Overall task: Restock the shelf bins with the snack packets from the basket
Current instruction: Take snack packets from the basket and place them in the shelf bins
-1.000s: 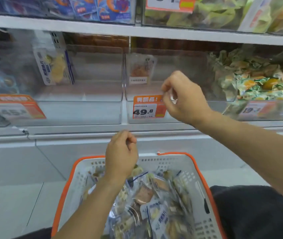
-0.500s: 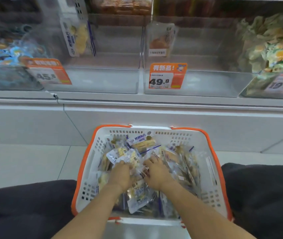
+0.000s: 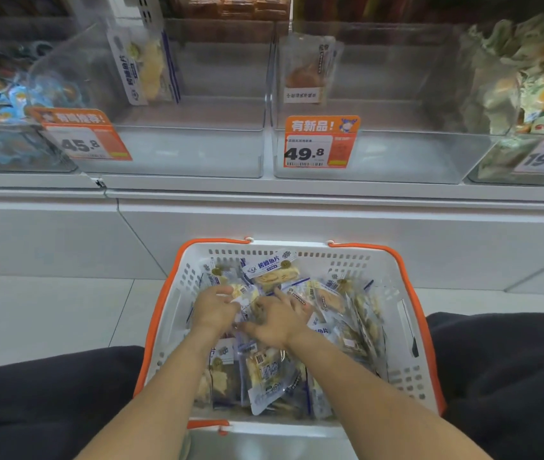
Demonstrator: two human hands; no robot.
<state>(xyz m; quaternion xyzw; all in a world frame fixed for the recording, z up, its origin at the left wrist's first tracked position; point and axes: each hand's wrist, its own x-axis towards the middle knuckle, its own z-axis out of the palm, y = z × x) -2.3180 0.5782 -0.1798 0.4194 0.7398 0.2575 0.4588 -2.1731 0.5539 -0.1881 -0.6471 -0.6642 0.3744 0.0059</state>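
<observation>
Snack packets heaped in a white basket with orange trim, on the floor between two dark-clothed knees. Both hands down in the heap, close together near the middle. Left hand curled over clear packets, fingers bent into the pile; hard to tell whether any single packet is pinched. Right hand spread flatter, fingers fanned and pressing on the packets, thumb pointing left toward the other hand. One packet with blue print lying face up at the far side of the basket, apart from both hands. Beyond the basket, a white shelf carrying clear bins. Middle-left bin holding one upright packet at the back, with a 45.8 price tag at its left front corner. Middle-right bin holding one upright packet at the back, with a 49.8 price tag. Bins at far left and far right piled with other sweets.
</observation>
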